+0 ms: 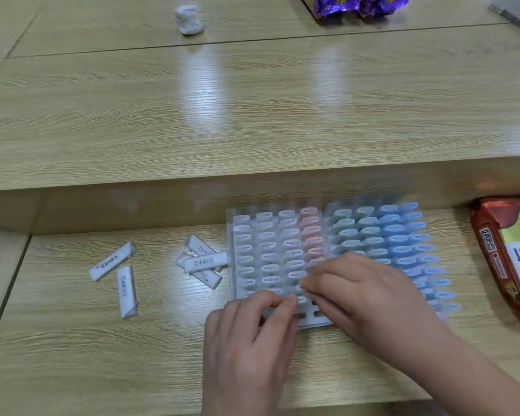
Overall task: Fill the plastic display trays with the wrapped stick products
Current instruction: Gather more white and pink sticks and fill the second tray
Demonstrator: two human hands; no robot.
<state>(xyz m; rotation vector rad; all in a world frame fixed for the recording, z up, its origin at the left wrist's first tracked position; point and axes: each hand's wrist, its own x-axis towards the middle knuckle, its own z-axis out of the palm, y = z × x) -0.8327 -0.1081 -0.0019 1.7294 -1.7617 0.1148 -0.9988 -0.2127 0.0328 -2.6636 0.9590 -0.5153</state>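
Two clear plastic display trays lie side by side on the lower desk. The left tray [231, 259] holds rows of white and pink wrapped sticks; the right tray [415, 250] holds green and blue ones. My left hand [246, 334] and my right hand [364, 298] meet at the near edge of the left tray, fingertips pinching a stick [300, 300] that sits in a slot of the near rows. Loose white wrapped sticks lie left of the trays: a small pile [201, 261] and two apart [110, 264], [126, 291].
A raised wooden shelf [252, 115] runs behind the trays. A red snack package [505, 259] lies at the right edge. On the shelf at the back sit a crumpled white tissue [189, 19] and purple bags [357, 4].
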